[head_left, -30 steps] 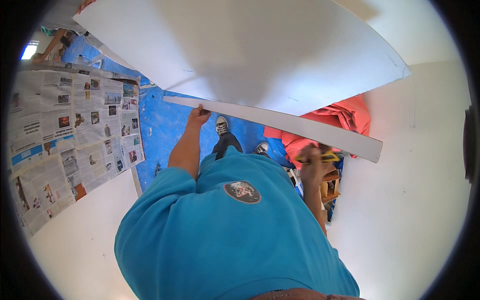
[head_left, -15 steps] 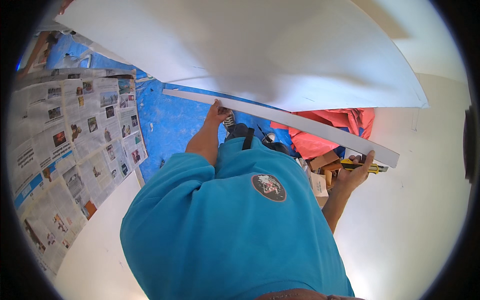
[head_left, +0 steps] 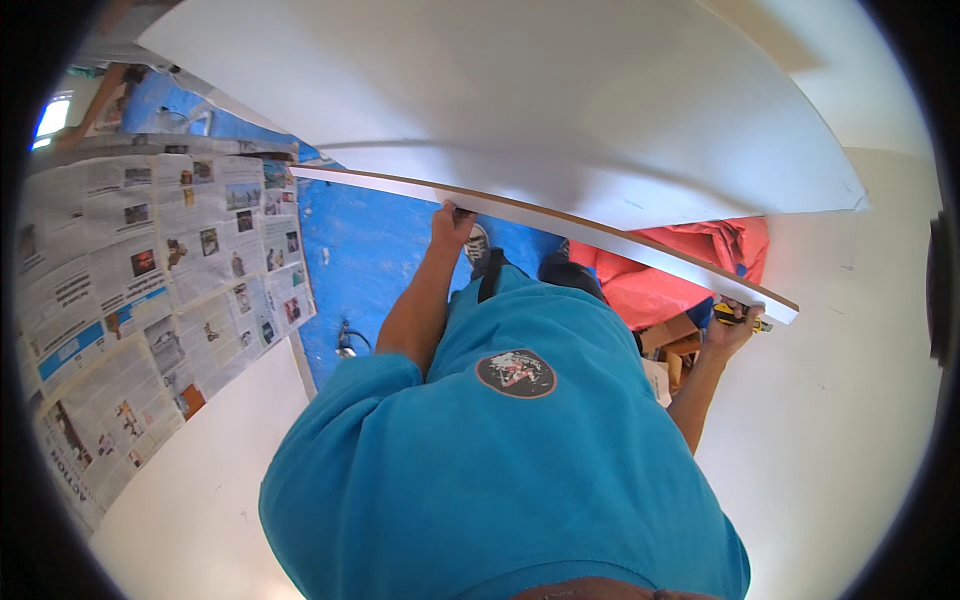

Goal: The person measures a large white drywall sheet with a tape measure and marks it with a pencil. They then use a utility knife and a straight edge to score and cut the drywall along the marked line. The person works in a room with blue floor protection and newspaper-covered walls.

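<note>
A long, narrow white board strip with a brown edge is held across in front of me, sloping down to the right. My left hand grips it from below, left of its middle, with the fingertips partly hidden behind it. Near the strip's right end, my right hand is closed around a yellow and black utility knife and also supports the strip. Just beyond the strip is a large white panel, its lower edge close to the strip's far side.
Newspaper sheets cover a surface on the left. Blue sheeting lies on the floor, with a red tarp and cardboard boxes at right. A pale wall rises close to my right hand.
The strip has tilted, so its brown edge now shows, and its left end has shifted left and slightly up. Both hands moved with it, keeping hold. My view has shifted a little.
</note>
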Demonstrator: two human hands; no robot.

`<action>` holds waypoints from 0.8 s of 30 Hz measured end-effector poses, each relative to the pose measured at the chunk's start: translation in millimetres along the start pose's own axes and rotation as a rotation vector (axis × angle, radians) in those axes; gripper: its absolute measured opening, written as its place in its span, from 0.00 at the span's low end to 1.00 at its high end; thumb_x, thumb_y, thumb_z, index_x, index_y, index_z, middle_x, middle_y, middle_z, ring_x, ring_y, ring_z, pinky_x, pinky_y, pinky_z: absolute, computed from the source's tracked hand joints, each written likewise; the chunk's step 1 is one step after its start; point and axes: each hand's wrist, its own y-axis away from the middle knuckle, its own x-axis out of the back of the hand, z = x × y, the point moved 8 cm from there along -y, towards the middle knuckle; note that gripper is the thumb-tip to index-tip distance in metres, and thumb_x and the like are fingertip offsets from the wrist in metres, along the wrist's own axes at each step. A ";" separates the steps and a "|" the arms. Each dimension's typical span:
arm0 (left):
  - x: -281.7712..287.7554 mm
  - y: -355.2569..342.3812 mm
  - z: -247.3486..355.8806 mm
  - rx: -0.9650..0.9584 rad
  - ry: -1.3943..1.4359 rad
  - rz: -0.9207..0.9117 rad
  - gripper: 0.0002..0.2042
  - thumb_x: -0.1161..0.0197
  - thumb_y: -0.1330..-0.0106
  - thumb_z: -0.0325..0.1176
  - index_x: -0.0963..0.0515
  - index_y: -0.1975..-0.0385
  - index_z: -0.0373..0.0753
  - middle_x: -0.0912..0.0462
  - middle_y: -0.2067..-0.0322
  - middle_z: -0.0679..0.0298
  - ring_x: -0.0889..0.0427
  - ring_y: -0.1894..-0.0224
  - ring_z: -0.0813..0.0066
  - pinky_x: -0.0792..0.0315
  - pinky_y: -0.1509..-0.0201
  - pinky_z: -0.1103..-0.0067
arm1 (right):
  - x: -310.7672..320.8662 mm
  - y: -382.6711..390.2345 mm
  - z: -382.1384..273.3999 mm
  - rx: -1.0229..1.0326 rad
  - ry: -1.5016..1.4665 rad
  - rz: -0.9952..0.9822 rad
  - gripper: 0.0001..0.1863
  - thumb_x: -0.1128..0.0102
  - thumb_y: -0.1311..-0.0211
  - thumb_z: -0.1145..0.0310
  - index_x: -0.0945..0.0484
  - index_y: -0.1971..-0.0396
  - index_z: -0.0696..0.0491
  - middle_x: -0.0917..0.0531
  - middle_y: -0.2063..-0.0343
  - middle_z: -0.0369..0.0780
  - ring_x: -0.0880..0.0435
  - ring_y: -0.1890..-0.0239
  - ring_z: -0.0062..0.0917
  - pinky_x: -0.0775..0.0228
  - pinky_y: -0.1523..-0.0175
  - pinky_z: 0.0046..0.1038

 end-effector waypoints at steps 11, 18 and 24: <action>-147.2 108.7 27.2 -0.190 -0.075 -0.364 0.25 0.47 0.16 0.46 0.33 0.31 0.32 0.26 0.35 0.49 0.30 0.28 0.49 0.36 0.20 0.48 | 21.2 -125.8 23.7 -0.041 -0.325 -0.234 0.15 0.33 0.27 0.54 0.20 0.60 0.51 0.27 0.76 0.32 0.28 0.72 0.19 0.25 0.60 0.27; -209.8 120.2 27.8 -0.354 -0.273 -0.309 0.31 0.29 0.27 0.49 0.30 0.32 0.37 0.28 0.36 0.55 0.28 0.33 0.55 0.32 0.26 0.49 | 24.2 -164.6 41.7 -0.106 -0.515 -0.237 0.10 0.36 0.26 0.62 0.21 0.62 0.53 0.23 0.73 0.34 0.28 0.73 0.18 0.25 0.59 0.27; -222.6 109.3 17.2 -0.290 -0.318 -0.256 0.30 0.28 0.27 0.45 0.31 0.31 0.38 0.28 0.37 0.56 0.30 0.32 0.52 0.30 0.27 0.48 | 37.8 -182.1 39.5 -0.122 -0.425 -0.153 0.17 0.35 0.26 0.52 0.22 0.63 0.52 0.29 0.77 0.33 0.30 0.74 0.21 0.29 0.63 0.29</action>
